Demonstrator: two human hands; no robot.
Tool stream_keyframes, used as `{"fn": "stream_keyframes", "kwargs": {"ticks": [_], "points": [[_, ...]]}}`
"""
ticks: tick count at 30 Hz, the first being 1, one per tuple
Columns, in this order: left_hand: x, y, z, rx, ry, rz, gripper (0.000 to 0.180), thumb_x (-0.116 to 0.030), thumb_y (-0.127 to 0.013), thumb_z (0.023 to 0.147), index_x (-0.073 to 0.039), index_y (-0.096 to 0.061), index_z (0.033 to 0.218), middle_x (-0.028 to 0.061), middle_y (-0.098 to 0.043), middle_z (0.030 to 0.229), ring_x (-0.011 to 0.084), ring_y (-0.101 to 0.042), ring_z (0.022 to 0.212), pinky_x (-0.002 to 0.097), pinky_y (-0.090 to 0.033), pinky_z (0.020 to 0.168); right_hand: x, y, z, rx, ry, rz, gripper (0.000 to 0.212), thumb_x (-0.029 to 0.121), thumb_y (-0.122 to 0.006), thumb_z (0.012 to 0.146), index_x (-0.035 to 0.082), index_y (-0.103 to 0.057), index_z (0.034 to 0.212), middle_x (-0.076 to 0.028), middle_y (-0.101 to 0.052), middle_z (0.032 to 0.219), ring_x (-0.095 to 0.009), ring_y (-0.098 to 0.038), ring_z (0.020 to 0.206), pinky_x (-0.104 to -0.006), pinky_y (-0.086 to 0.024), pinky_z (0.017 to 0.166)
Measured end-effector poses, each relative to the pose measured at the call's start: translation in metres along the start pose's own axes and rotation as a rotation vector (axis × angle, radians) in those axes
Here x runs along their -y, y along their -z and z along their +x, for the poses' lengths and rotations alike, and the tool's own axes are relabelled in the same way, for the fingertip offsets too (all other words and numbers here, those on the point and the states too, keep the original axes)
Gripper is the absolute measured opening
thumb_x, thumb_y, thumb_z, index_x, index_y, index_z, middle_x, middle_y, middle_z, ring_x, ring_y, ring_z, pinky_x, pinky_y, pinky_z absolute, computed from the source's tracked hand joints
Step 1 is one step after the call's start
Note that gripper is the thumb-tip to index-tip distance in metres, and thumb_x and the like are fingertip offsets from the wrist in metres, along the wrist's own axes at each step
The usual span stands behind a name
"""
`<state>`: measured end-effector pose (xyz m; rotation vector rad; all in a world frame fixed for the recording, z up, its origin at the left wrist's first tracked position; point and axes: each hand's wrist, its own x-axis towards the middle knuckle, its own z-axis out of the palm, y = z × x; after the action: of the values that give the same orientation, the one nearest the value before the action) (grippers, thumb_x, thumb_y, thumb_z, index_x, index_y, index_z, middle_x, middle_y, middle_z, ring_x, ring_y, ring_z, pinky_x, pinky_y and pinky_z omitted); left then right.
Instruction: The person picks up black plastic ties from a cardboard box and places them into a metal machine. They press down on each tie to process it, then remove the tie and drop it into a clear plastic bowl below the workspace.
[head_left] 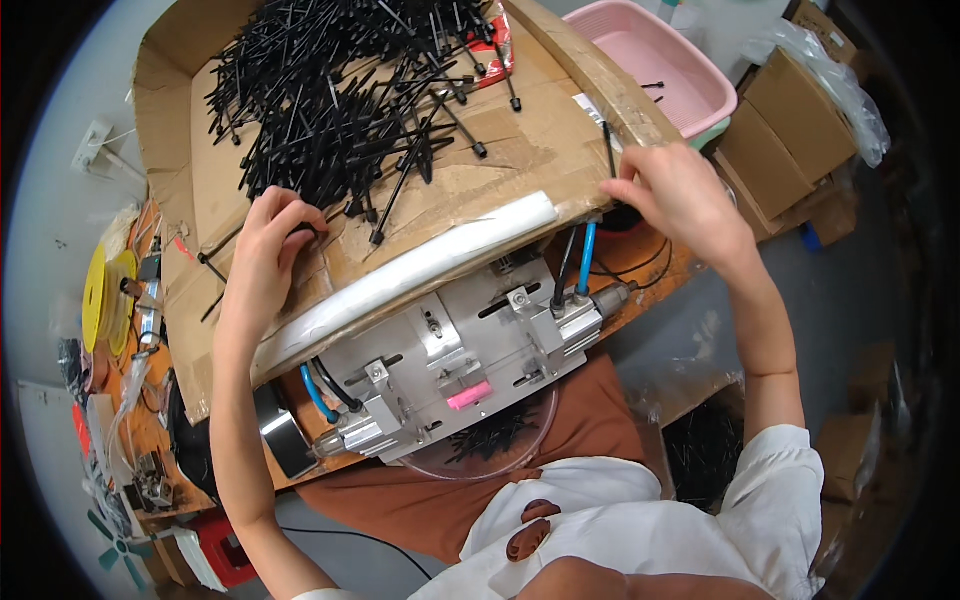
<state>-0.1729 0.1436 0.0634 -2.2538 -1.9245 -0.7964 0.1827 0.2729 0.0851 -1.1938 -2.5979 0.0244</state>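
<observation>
A heap of thin black rods with small knobbed heads (pixel 330 120) lies in a shallow cardboard tray (pixel 520 140). At the heap's near left edge, my left hand (pixel 262 255) is closed with curled fingertips; a dark bit shows between them, too hidden to name. Over the tray's right edge, my right hand (pixel 680 195) pinches the lower end of a single black rod (pixel 608 145), which stands nearly upright. Below the tray sits a metal fixture (pixel 440 350) with two cylinders, blue and black hoses and a pink piece (pixel 469 395) at its front middle.
A white roll (pixel 420 262) runs along the tray's near edge. A clear bowl of black pieces (pixel 490 440) rests under the fixture. A pink basin (pixel 660 60) and cardboard boxes (pixel 790 140) stand at the right. A yellow spool (pixel 105 295) is at the left.
</observation>
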Motion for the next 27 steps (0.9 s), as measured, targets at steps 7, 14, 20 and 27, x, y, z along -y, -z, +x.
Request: {"fn": "stream_keyframes", "kwargs": {"ticks": [7, 14, 20, 27], "points": [[-0.007, 0.021, -0.011, 0.107, -0.119, -0.023, 0.022, 0.014, -0.059, 0.074, -0.003, -0.061, 0.087, 0.0077, -0.057, 0.102, 0.0269, -0.055, 0.093, 0.0336, -0.048, 0.078, 0.018, -0.005, 0.021, 0.042, 0.008, 0.154, 0.019, 0.015, -0.064, 0.084, -0.002, -0.063, 0.076, -0.023, -0.063, 0.074, -0.039, -0.062, 0.075, -0.0450, -0.049, 0.068], [-0.014, 0.067, -0.092, -0.148, 0.415, 0.134, 0.015, -0.003, -0.061, 0.085, -0.003, -0.061, 0.100, 0.0093, -0.059, 0.099, 0.0239, -0.057, 0.086, 0.0344, -0.047, 0.077, 0.032, -0.009, 0.048, -0.169, 0.214, 0.083, 0.012, 0.013, -0.063, 0.085, 0.004, -0.057, 0.087, -0.019, -0.062, 0.072, -0.038, -0.061, 0.073, -0.0456, -0.044, 0.064], [0.000, 0.059, -0.119, -0.050, 0.613, 0.053, 0.024, -0.003, -0.064, 0.083, -0.003, -0.060, 0.107, 0.0107, -0.057, 0.094, 0.0177, -0.054, 0.074, 0.0302, -0.048, 0.069, 0.063, -0.028, 0.079, -0.282, 0.436, 0.270, 0.009, 0.010, -0.062, 0.085, 0.004, -0.056, 0.090, -0.015, -0.063, 0.077, -0.035, -0.061, 0.076, -0.0432, -0.045, 0.064], [0.008, 0.036, -0.085, -0.046, 0.493, -0.056, 0.021, 0.002, -0.064, 0.080, -0.004, -0.064, 0.100, 0.0052, -0.058, 0.086, 0.0146, -0.049, 0.067, 0.0264, -0.043, 0.064, 0.080, -0.050, 0.101, -0.269, 0.666, -0.130, 0.020, 0.003, -0.058, 0.080, 0.008, -0.056, 0.099, -0.008, -0.060, 0.086, -0.028, -0.064, 0.081, -0.0388, -0.051, 0.066]]}}
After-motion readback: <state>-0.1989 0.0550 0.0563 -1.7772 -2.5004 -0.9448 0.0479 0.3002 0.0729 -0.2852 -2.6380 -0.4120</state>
